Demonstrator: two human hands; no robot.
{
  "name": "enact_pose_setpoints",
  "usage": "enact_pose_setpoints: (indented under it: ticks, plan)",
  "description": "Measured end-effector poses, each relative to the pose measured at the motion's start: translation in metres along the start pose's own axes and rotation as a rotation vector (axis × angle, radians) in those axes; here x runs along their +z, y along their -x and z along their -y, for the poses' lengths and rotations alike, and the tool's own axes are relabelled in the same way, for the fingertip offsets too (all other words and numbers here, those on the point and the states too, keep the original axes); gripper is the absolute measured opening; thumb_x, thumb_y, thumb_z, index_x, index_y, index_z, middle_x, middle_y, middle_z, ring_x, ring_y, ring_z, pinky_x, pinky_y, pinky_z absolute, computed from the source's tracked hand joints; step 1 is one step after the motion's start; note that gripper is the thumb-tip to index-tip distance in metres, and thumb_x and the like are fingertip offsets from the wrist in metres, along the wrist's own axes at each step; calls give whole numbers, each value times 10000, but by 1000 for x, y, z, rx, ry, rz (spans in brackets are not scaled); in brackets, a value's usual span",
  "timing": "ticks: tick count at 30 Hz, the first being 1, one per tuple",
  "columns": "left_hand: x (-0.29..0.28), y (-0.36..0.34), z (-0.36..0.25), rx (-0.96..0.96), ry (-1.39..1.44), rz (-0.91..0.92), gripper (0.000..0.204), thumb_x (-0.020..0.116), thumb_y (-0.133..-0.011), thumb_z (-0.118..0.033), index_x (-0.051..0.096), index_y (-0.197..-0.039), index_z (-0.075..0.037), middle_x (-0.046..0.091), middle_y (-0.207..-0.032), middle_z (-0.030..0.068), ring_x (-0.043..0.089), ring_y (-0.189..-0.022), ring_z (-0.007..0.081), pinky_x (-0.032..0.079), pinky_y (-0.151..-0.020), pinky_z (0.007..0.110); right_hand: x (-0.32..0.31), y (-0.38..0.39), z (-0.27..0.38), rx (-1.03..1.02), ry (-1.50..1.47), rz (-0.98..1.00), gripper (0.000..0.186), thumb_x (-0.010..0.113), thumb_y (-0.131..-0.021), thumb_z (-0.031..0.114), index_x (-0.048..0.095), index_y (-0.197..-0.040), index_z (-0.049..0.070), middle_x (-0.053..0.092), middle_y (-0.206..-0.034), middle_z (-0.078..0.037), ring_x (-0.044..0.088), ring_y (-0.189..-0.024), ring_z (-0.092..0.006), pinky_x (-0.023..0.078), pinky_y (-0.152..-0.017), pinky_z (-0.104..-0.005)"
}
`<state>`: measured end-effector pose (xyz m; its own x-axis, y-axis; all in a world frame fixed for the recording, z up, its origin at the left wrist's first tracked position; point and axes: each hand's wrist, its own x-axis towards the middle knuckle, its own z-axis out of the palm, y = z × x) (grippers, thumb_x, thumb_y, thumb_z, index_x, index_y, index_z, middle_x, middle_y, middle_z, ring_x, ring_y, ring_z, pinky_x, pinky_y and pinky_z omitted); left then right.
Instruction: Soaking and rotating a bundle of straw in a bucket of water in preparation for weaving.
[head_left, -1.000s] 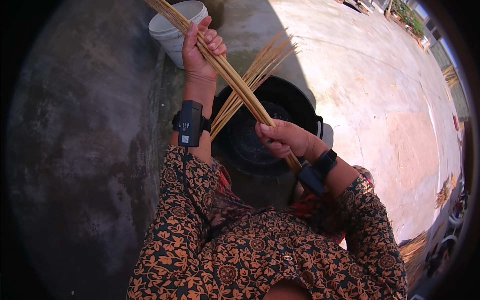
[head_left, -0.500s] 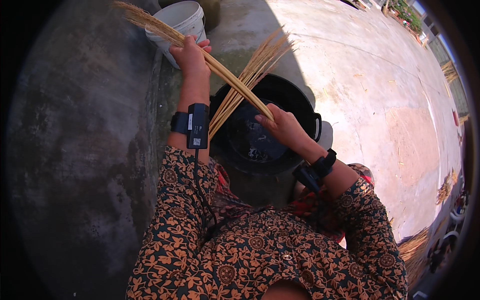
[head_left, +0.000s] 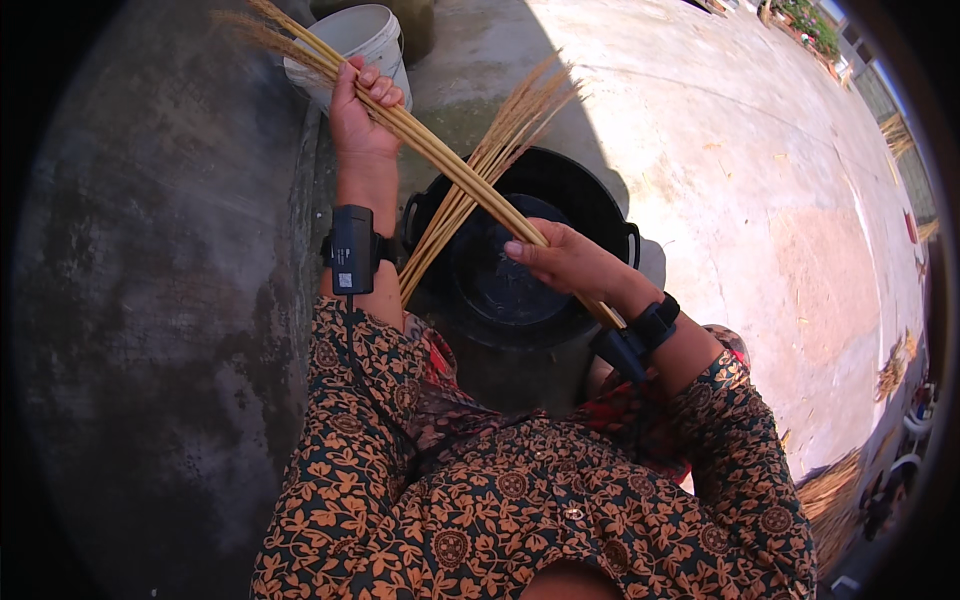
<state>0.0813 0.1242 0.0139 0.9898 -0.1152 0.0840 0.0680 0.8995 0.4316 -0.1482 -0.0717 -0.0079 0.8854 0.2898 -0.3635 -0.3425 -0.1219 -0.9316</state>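
Note:
My left hand (head_left: 365, 105) is closed round the upper part of a bundle of straw-coloured stalks (head_left: 450, 165), whose feathery tops point to the upper left. My right hand (head_left: 560, 260) grips the same bundle lower down, thumb on top, with the cut ends poking out below it. Behind and crossing it, a second bundle of stalks with fluffy heads (head_left: 525, 115) leans over the left part of a black plastic tub (head_left: 590, 190) with side handles. The tub stands on the concrete in front of me, between my held bundle and my knees.
A white bucket (head_left: 355, 30) stands beyond my left hand, beside a dark container (head_left: 420, 35). The concrete floor (head_left: 760, 200) is shaded at left and sunlit at right. Straw (head_left: 830, 500) lies at the lower right edge, with more (head_left: 893, 365) above it and plants (head_left: 815, 30) at the far right.
My left hand has moved left, carrying the bundle's top with it; it turned briefly, and its fingers show again now. My right hand has shifted slightly, still gripping.

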Motion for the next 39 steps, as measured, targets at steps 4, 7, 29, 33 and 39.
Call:
enact_pose_setpoints:
  ticks: [4, 7, 29, 33, 39]
  plan:
    - [-6, 2, -7, -236, 294, 503, 314, 499, -966, -369, 560, -852, -82, 463, -622, -27, 423, -490, 102, 387, -467, 250, 2, 5, 7, 132, -109, 107, 268, 584, -938, 386, 523, -856, 139, 397, -613, 84, 390, -541, -13, 307, -480, -191]
    - [-6, 0, -6, -194, 210, 476, 333, 501, -963, -392, 559, -846, -86, 452, -613, -32, 418, -490, 96, 383, -468, 246, -2, -7, -13, -85, 208, -118, 355, 600, -911, 429, 534, -860, 84, 519, -637, -17, 528, -558, -154, 421, -519, -308]
    - [38, 52, 56, -403, 227, 478, 393, 471, -967, -458, 566, -914, -81, 440, -614, -23, 425, -522, 81, 390, -525, 237, -10, 6, 13, 85, -366, 175, 319, 536, -955, 410, 458, -837, 125, 398, -555, 40, 336, -397, -42, 249, -355, -183]
    - [37, 47, 61, -517, 264, 750, 371, 489, -964, -449, 565, -892, -92, 394, -568, -34, 376, -467, 72, 352, -472, 232, -11, 2, 5, 121, -473, 266, 329, 579, -934, 397, 459, -836, 107, 425, -546, 26, 354, -381, -60, 262, -341, -207]
    - [46, 56, 69, -159, -177, 50, 319, 584, -931, -384, 514, -781, -112, 365, -536, -51, 320, -423, 71, 300, -423, 251, -1, -14, -3, -185, 425, -434, 358, 618, -901, 392, 482, -847, 66, 551, -620, -58, 529, -469, -132, 408, -412, -282]
